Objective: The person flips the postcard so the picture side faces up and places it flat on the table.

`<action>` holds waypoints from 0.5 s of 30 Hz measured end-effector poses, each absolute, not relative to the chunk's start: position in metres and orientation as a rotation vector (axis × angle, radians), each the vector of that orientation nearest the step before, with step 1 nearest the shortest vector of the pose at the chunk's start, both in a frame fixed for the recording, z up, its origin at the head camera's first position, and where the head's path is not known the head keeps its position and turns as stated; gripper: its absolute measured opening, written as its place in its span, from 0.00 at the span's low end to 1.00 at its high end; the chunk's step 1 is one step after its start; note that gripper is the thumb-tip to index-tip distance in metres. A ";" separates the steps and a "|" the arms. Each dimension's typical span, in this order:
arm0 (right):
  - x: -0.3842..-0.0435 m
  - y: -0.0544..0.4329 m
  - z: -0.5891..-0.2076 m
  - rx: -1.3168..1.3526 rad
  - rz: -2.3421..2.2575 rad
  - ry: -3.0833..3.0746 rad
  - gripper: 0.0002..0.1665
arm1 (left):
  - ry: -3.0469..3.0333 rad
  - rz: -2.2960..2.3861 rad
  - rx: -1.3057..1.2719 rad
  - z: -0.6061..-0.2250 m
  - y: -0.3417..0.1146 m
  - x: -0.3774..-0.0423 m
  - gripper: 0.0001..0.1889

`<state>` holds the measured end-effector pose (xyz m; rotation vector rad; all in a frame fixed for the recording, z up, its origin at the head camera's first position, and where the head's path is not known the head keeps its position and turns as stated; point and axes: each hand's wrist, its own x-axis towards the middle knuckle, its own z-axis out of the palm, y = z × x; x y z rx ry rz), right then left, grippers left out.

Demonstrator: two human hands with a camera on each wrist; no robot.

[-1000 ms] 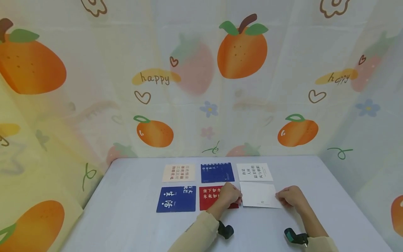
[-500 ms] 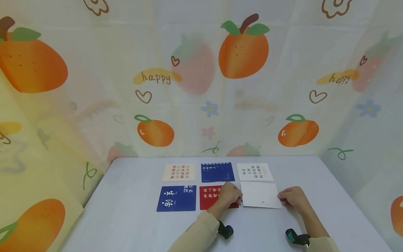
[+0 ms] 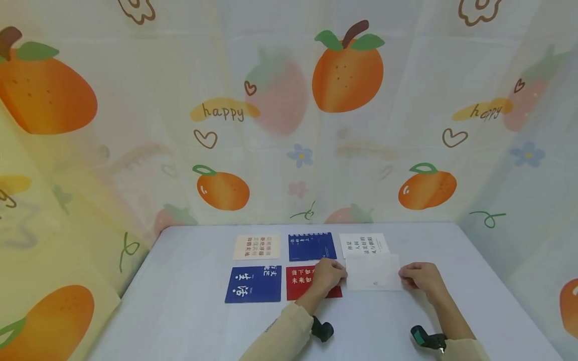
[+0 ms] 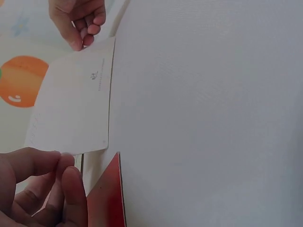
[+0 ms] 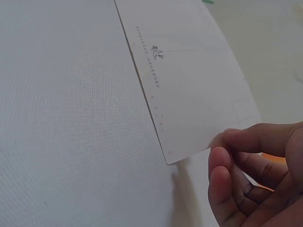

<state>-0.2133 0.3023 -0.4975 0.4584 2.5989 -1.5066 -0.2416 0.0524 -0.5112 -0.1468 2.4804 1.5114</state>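
A white postcard (image 3: 374,272), its side with a small bird print and faint lines showing, is held between both hands. My left hand (image 3: 329,276) pinches its left edge and my right hand (image 3: 421,279) pinches its right edge. In the left wrist view the postcard (image 4: 75,94) is raised off the table, with fingers at both ends. The right wrist view shows thumb and fingertips gripping the short edge of the postcard (image 5: 189,85). Beneath my left hand lies a red card (image 3: 299,282), partly covered. A white card with black writing (image 3: 363,244) lies just behind, its near edge overlapped.
On the white table (image 3: 180,321) lie a cream card (image 3: 256,247), a dark blue card (image 3: 312,247) and another blue card (image 3: 253,285) with large white characters. A fruit-patterned curtain (image 3: 271,150) stands behind the table's back edge.
The white postcard has lifted from the table and shifted slightly away from me, now covering the near edge of the card behind it. Both hands rose a little with it.
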 end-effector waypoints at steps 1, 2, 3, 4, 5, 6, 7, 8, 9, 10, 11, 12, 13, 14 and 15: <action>-0.213 0.302 -0.497 0.456 -1.517 2.596 0.13 | 2.473 1.520 -0.147 -0.511 0.052 -0.242 0.04; -0.213 0.302 -0.497 0.453 -1.527 2.593 0.13 | 2.469 1.532 -0.145 -0.511 0.051 -0.242 0.04; -0.213 0.302 -0.497 0.449 -1.536 2.591 0.14 | 2.461 1.547 -0.145 -0.511 0.051 -0.242 0.04; -0.213 0.302 -0.496 0.443 -1.546 2.588 0.15 | 2.459 1.559 -0.144 -0.511 0.051 -0.242 0.04; -0.213 0.302 -0.495 0.443 -1.553 2.588 0.16 | 2.455 1.575 -0.140 -0.511 0.051 -0.243 0.04; -0.214 0.302 -0.495 0.441 -1.566 2.584 0.17 | 2.443 1.599 -0.140 -0.510 0.051 -0.243 0.04; -0.214 0.302 -0.494 0.444 -1.578 2.580 0.18 | 2.426 1.621 -0.143 -0.509 0.050 -0.243 0.04; -0.214 0.302 -0.493 0.444 -1.589 2.575 0.20 | 2.407 1.647 -0.146 -0.509 0.050 -0.244 0.05; -0.214 0.302 -0.493 0.449 -1.599 2.570 0.21 | 2.378 1.678 -0.150 -0.508 0.049 -0.244 0.05; -0.214 0.302 -0.492 0.454 -1.609 2.564 0.22 | 2.353 1.706 -0.149 -0.508 0.049 -0.245 0.05; -0.214 0.302 -0.491 0.460 -1.619 2.557 0.23 | 2.319 1.737 -0.155 -0.507 0.048 -0.245 0.06; -0.214 0.302 -0.490 0.463 -1.633 2.547 0.23 | 2.287 1.763 -0.165 -0.507 0.047 -0.245 0.06; -0.213 0.302 -0.489 0.468 -1.641 2.541 0.24 | 2.258 1.788 -0.171 -0.508 0.047 -0.246 0.07; -0.213 0.302 -0.488 0.471 -1.652 2.531 0.25 | 2.228 1.817 -0.177 -0.508 0.046 -0.246 0.07; -0.212 0.301 -0.488 0.479 -1.660 2.522 0.25 | 2.205 1.837 -0.182 -0.508 0.046 -0.247 0.08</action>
